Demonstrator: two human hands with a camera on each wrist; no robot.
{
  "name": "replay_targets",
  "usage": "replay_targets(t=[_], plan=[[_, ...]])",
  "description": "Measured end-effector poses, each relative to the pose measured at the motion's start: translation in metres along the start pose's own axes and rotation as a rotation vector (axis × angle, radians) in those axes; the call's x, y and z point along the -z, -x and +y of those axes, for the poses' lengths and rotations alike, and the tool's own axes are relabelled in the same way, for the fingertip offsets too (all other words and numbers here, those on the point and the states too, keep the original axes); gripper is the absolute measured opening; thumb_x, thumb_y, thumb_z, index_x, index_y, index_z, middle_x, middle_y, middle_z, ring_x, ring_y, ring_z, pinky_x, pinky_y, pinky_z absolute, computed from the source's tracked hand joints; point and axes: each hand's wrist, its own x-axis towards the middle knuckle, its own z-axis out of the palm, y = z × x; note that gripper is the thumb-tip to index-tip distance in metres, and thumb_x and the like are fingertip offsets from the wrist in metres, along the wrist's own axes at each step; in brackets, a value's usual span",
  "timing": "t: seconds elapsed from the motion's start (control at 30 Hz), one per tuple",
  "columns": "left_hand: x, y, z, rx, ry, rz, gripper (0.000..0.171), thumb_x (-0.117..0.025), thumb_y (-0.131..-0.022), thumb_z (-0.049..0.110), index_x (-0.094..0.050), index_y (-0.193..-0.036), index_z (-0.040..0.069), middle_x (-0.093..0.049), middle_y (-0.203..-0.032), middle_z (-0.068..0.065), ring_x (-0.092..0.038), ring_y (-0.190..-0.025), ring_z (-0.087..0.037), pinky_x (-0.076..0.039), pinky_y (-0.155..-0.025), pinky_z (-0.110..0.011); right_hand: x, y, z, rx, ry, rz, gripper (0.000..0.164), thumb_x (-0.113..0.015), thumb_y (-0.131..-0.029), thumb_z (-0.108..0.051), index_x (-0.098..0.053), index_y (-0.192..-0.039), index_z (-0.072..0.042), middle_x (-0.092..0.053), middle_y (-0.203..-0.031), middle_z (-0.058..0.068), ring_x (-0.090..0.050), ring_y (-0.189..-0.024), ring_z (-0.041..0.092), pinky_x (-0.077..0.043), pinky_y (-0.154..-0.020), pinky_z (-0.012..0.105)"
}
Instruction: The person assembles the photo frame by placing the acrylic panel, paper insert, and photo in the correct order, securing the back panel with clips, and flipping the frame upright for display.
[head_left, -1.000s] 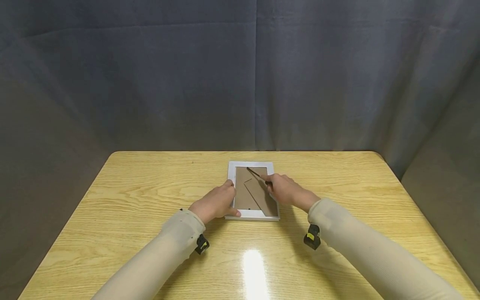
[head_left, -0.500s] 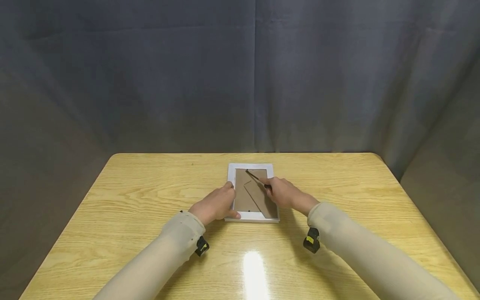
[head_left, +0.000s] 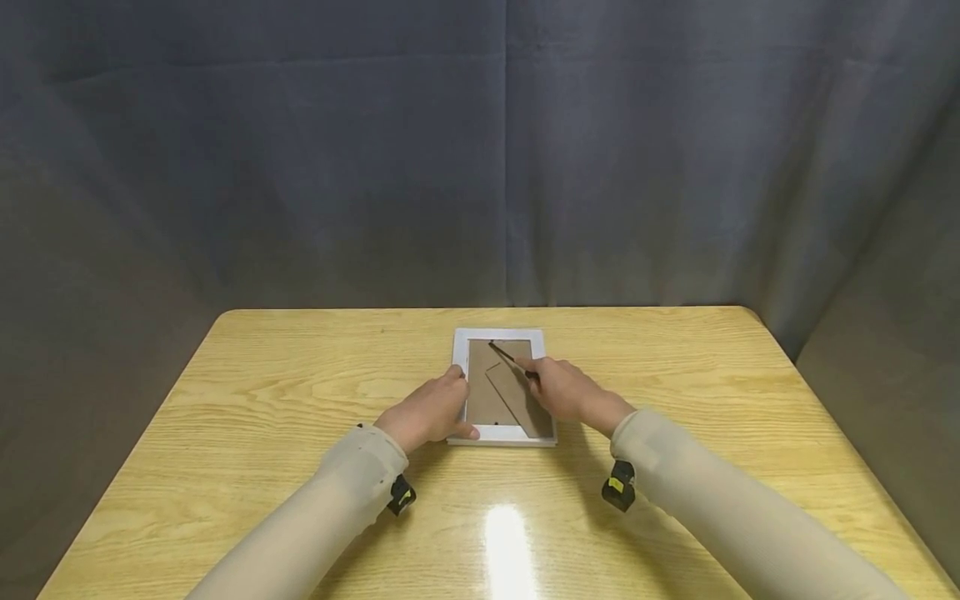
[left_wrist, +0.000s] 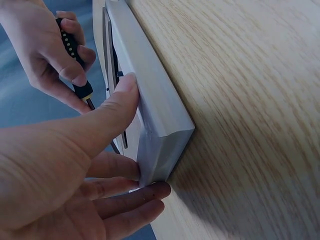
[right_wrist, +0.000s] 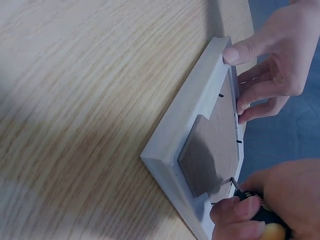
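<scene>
A white picture frame lies back side up on the table, its brown backing board showing with a stand flap lying flat on it. At the frame's near left corner, my left hand grips the border, thumb on the near side and fingers along the left side. My right hand holds a screwdriver by its black and yellow handle. The tip rests near a small dark tab at the far edge of the backing. Dark tabs also show along the frame's inner edge.
The wooden table has rounded far corners. Grey-blue curtains hang behind it and along both sides. A bright light reflection lies on the near part of the tabletop.
The head view has shifted slightly. Both hands, the picture frame and the screwdriver keep almost the same places relative to one another.
</scene>
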Motion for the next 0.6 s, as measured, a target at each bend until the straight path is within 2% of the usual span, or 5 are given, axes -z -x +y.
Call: replay_targets(t=[0.2, 0.3, 0.43, 0.6], plan=[[0.0006, -0.0007, 0.0006, 0.004, 0.010, 0.005, 0.052, -0.075, -0.072, 0.039, -0.064, -0.102, -0.002, -0.051, -0.105, -0.010, -0.052, -0.072, -0.016, -0.049, -0.069, -0.027, -0.0004, 0.0001, 0.0014, 0.026, 0.032, 0.041, 0.046, -0.048, -0.095, -0.011, -0.047, -0.140, -0.010, -0.065, -0.096, 0.016, -0.051, -0.058, 0.020, -0.042, -0.051, 0.032], [0.0010, -0.0007, 0.0008, 0.004, 0.012, 0.000, 0.051, -0.075, -0.072, 0.039, -0.064, -0.101, -0.002, -0.051, -0.105, -0.010, -0.052, -0.073, -0.016, -0.049, -0.070, -0.027, -0.0015, 0.0010, 0.0026, 0.036, 0.042, 0.062, 0.045, -0.048, -0.094, -0.012, -0.049, -0.139, -0.011, -0.065, -0.099, 0.016, -0.051, -0.059, 0.020, -0.042, -0.052, 0.033], [0.0019, 0.0004, 0.0009, 0.001, 0.010, -0.001, 0.051, -0.075, -0.073, 0.039, -0.064, -0.101, -0.002, -0.051, -0.105, -0.010, -0.052, -0.073, -0.016, -0.050, -0.071, -0.027, -0.0006, 0.0025, 0.0021, 0.047, 0.052, 0.071, 0.045, -0.049, -0.094, -0.012, -0.049, -0.139, -0.009, -0.065, -0.093, 0.014, -0.050, -0.058, 0.019, -0.041, -0.050, 0.032], [0.0014, 0.0014, 0.0003, -0.005, 0.017, 0.005, 0.051, -0.075, -0.072, 0.039, -0.064, -0.100, -0.002, -0.051, -0.108, -0.011, -0.052, -0.074, -0.016, -0.050, -0.074, -0.028, 0.0016, 0.0049, -0.0007, 0.049, 0.063, 0.069, 0.045, -0.050, -0.094, -0.012, -0.050, -0.139, -0.010, -0.059, -0.074, 0.008, -0.047, -0.053, 0.017, -0.039, -0.048, 0.030]])
